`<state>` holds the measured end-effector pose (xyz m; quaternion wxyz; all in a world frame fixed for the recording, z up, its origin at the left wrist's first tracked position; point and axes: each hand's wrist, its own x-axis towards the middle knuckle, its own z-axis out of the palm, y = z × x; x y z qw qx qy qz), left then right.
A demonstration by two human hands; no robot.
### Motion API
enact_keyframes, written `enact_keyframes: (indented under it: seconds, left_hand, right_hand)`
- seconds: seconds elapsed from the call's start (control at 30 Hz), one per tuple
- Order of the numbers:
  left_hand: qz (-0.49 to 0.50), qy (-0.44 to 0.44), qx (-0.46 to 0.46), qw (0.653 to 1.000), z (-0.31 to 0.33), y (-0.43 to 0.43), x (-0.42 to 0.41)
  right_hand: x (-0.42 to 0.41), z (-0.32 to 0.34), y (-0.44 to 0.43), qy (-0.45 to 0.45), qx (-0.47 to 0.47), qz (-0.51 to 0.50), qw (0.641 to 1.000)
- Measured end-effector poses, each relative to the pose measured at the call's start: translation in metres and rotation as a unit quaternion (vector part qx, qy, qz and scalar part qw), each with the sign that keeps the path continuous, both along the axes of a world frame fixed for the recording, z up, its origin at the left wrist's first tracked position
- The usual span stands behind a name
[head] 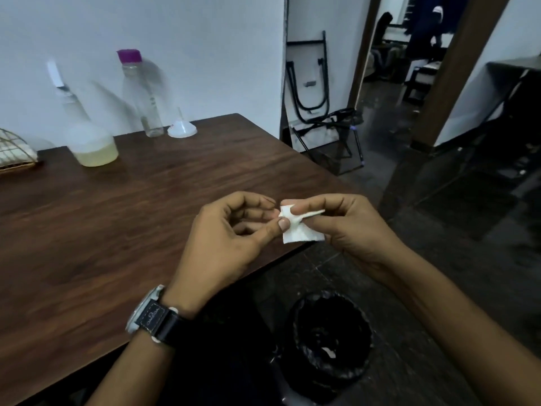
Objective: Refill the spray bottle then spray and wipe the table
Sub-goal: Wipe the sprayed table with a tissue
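Note:
A small folded white tissue [301, 231] is held over the table's near right edge. My left hand [231, 238], with a black watch on the wrist, pinches its left side between thumb and fingers. My right hand [348, 227] pinches its upper right part. The dark wooden table [123, 218] fills the left of the view. At its back stands the spray bottle [87, 133], translucent, with yellowish liquid low inside. Beside it are a clear bottle with a purple cap [140, 95] and a white funnel [181, 128] lying mouth down.
A black-lined waste bin [328, 350] stands on the dark floor just below my hands. A wire basket [14, 155] sits at the table's far left. Folded black frames [316, 92] lean by the wall, past the table's right corner. A doorway opens beyond.

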<state>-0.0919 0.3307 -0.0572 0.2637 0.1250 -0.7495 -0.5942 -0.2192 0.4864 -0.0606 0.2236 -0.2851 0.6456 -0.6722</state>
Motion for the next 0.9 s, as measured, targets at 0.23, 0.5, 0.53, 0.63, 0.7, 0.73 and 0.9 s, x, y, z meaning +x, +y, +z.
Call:
enact_keyframes:
  seconds: [0.23, 0.5, 0.53, 0.63, 0.7, 0.73, 0.9]
  left_hand:
    - [-0.050, -0.010, 0.030, 0.998, -0.007, 0.030, -0.029]
    - [-0.054, -0.034, 0.147, 0.987, -0.014, 0.045, -0.049]
    - [-0.046, -0.038, 0.133, 0.989, -0.016, 0.043, -0.051]
    - [-0.025, -0.047, 0.077, 0.996, -0.023, 0.038, -0.056]
    - [-0.029, -0.043, 0.048, 0.998, -0.027, 0.036, -0.059]
    - [-0.033, -0.043, 0.040, 0.998, -0.029, 0.036, -0.061]
    - [-0.028, -0.031, -0.036, 0.998, -0.042, 0.028, -0.068]
  right_hand:
    - [-0.011, -0.012, 0.049, -0.099, -0.022, 0.023, 0.995]
    - [-0.046, -0.087, 0.122, -0.072, 0.035, -0.078, 0.994]
    - [-0.052, -0.107, 0.129, -0.073, 0.068, -0.084, 0.992]
    - [-0.066, -0.179, 0.138, -0.038, 0.218, -0.100, 0.970]
    - [-0.075, -0.228, 0.137, -0.030, 0.316, -0.112, 0.942]
    - [-0.079, -0.250, 0.136, -0.040, 0.355, -0.115, 0.927]
    - [-0.095, -0.316, 0.116, -0.105, 0.414, -0.116, 0.897]
